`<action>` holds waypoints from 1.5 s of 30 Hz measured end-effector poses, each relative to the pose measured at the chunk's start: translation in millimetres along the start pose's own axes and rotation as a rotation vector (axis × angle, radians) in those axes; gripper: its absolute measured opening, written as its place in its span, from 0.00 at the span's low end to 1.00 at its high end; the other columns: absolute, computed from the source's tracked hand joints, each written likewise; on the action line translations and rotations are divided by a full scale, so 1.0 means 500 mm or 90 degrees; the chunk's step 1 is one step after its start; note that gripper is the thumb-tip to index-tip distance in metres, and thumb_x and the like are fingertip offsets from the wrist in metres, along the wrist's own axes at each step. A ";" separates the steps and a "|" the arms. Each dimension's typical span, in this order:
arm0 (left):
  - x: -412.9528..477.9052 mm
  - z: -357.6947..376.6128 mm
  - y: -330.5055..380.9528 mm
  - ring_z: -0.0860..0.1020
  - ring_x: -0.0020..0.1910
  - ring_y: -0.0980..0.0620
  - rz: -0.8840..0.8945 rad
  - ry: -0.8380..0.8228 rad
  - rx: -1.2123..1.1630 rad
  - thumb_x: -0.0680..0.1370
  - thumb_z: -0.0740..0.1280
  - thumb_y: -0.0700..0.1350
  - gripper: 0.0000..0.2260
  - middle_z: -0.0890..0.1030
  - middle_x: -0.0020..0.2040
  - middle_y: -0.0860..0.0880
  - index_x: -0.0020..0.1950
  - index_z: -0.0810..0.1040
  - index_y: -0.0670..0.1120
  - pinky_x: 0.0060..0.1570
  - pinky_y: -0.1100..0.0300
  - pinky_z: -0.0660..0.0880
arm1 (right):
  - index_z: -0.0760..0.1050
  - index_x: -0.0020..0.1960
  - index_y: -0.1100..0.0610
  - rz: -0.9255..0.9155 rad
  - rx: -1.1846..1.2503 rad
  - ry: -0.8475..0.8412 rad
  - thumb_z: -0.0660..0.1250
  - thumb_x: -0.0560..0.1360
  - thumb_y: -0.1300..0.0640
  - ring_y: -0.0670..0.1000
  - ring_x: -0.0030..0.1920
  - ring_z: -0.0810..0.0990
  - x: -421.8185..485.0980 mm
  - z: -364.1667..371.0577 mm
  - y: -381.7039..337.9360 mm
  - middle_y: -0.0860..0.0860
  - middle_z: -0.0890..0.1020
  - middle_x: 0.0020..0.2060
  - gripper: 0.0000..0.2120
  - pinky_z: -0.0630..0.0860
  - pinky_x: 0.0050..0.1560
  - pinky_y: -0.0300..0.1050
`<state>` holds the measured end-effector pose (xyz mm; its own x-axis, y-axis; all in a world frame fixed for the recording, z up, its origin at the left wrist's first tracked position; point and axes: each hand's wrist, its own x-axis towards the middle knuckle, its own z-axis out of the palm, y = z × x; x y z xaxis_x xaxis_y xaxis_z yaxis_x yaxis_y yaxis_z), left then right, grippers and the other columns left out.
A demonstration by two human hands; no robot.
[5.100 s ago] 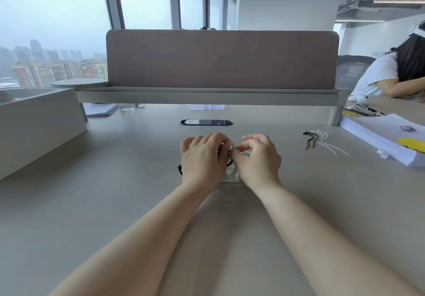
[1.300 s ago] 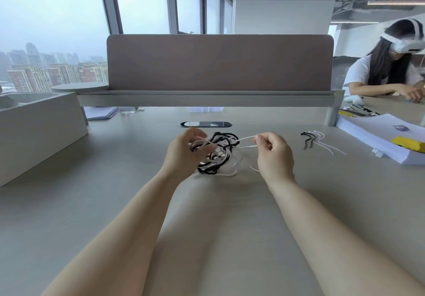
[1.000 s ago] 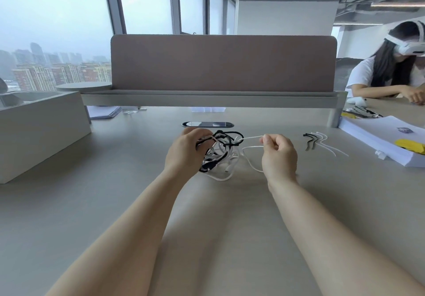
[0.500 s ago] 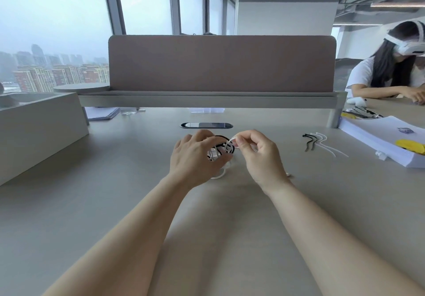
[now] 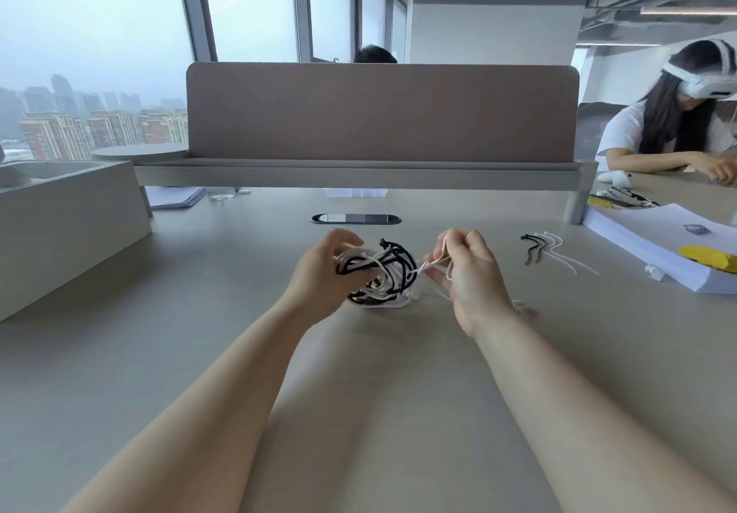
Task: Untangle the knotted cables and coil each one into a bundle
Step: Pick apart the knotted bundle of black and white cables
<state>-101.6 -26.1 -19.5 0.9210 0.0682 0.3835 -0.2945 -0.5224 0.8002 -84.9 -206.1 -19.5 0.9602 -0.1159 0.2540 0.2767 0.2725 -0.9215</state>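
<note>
- Our left hand point(image 5: 325, 273) curls round the black-and-white cable tangle point(image 5: 389, 273), gripping it.
- At its 3 o'clock, our right hand point(image 5: 468, 277) pinches a white cable strand point(image 5: 432, 263).

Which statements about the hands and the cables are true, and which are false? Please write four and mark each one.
1. The left hand holds the tangle of black and white cables. True.
2. The right hand is empty. False: it pinches a white strand that leads out of the tangle.
3. The cables lie in two separate coils. False: they are knotted together in one tangle.
4. Thin black and white ties lie on the desk, to the right of the right hand. True.
</note>
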 end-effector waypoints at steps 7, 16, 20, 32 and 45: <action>0.003 -0.005 -0.011 0.80 0.41 0.51 -0.033 -0.031 -0.063 0.74 0.73 0.40 0.14 0.81 0.47 0.53 0.50 0.71 0.54 0.40 0.60 0.74 | 0.76 0.43 0.53 -0.218 -0.402 -0.149 0.70 0.72 0.65 0.42 0.32 0.70 -0.002 -0.011 0.023 0.47 0.74 0.35 0.08 0.68 0.38 0.32; -0.007 0.006 -0.003 0.75 0.45 0.57 0.084 -0.019 0.061 0.75 0.70 0.41 0.11 0.73 0.50 0.56 0.45 0.74 0.57 0.46 0.64 0.68 | 0.73 0.40 0.47 -0.182 -0.518 -0.157 0.75 0.69 0.58 0.47 0.36 0.74 -0.005 -0.015 0.039 0.44 0.77 0.35 0.11 0.72 0.40 0.42; -0.010 0.004 0.006 0.70 0.56 0.52 0.145 0.139 0.362 0.73 0.70 0.51 0.04 0.74 0.55 0.58 0.47 0.78 0.57 0.50 0.62 0.54 | 0.69 0.39 0.46 -0.192 -0.592 -0.147 0.73 0.72 0.52 0.49 0.40 0.74 0.001 -0.015 0.046 0.46 0.76 0.39 0.12 0.71 0.43 0.45; -0.003 0.012 0.033 0.77 0.50 0.46 0.094 0.194 0.381 0.77 0.62 0.48 0.06 0.82 0.50 0.55 0.52 0.77 0.53 0.41 0.58 0.66 | 0.71 0.46 0.57 -0.318 -0.647 -0.159 0.66 0.77 0.52 0.53 0.40 0.73 -0.024 0.009 0.026 0.50 0.78 0.40 0.09 0.71 0.39 0.48; -0.002 0.015 0.024 0.79 0.46 0.45 0.003 0.145 0.282 0.82 0.52 0.57 0.10 0.84 0.39 0.52 0.57 0.69 0.58 0.44 0.53 0.74 | 0.74 0.46 0.52 -0.166 -0.421 -0.119 0.65 0.78 0.54 0.48 0.36 0.77 -0.024 0.011 0.015 0.47 0.81 0.42 0.03 0.73 0.20 0.43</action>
<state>-104.1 -38.9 -13.7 0.8265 0.2229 0.5170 -0.1166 -0.8306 0.5445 -94.1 -197.3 -27.8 0.8728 0.0834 0.4809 0.4738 -0.3819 -0.7936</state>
